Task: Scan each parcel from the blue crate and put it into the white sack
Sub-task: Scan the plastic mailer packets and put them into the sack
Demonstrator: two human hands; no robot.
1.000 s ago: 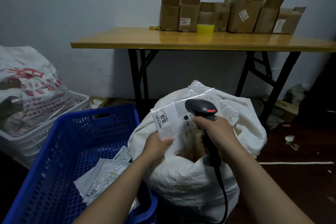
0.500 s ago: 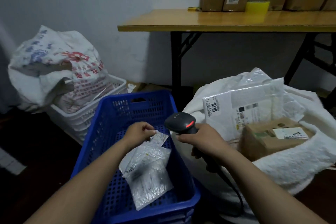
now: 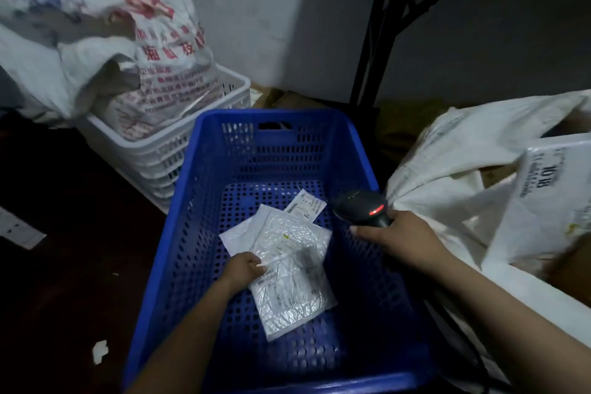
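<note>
Far left of the grip, a printed sack (image 3: 96, 25) slumps in a white crate (image 3: 179, 141), with a paper scrap (image 3: 99, 351) on the dark floor below-left. The blue crate (image 3: 188, 217), with perforated walls and floor, sits mid-frame. The left hand (image 3: 243, 269) is down inside it, thumb and fingers curled, pinching the left edge of the clear parcel (image 3: 294, 278). The clear parcel is a flat, crinkly, shiny see-through plastic mailer with a white printed label strip right at the pinch and a smaller label low on its right side. It lies on the crate floor. Just beyond the grip a plain white envelope (image 3: 243, 232) sticks out from under it, partly covered. Farther beyond and to the right, a small printed white slip (image 3: 305, 206) pokes out. Right of the pinch, over the crate's right wall, the right hand (image 3: 406, 241) wraps the handle of a black scanner (image 3: 361, 206), fingers closed round it and one finger stretched forward under the head, which shows a lit red light. Just beside that hand the white sack (image 3: 447, 176) stands open, with a white labelled parcel (image 3: 550, 201) marked 1018 in its mouth. A black table leg (image 3: 380, 41) stands behind.
</note>
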